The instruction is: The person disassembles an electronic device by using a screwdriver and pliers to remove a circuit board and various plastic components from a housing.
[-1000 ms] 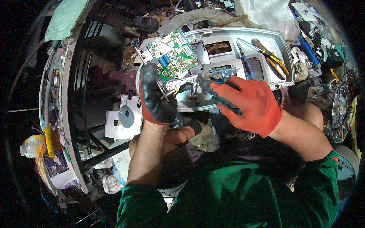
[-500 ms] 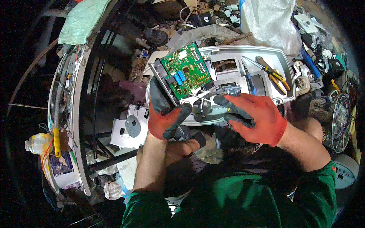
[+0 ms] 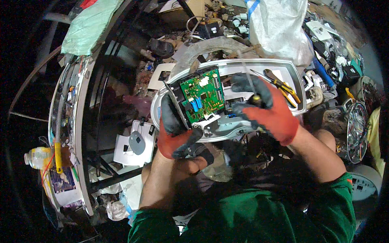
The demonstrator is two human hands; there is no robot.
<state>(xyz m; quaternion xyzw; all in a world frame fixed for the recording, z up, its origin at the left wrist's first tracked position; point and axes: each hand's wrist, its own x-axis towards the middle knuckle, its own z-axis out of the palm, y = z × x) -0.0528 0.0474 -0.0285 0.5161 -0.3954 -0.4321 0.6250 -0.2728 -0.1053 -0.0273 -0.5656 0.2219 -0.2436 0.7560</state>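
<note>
Held at the centre of the scene by the left hand (image 3: 174, 135), in a red-and-black glove: a tilted module with a green circuit board (image 3: 204, 97), fingers clasping its left metal side, thumb by the near edge. Just right of the board, the similarly gloved right hand (image 3: 271, 109), fingers curled around a thin-shafted tool (image 3: 255, 98), blurred, with the shaft pointing far. Beneath both, a long pale grey casing (image 3: 299, 75), with yellow-and-black pliers (image 3: 289, 87) lying inside at right. Beyond, on the far right, a white sack (image 3: 279, 32).
</note>
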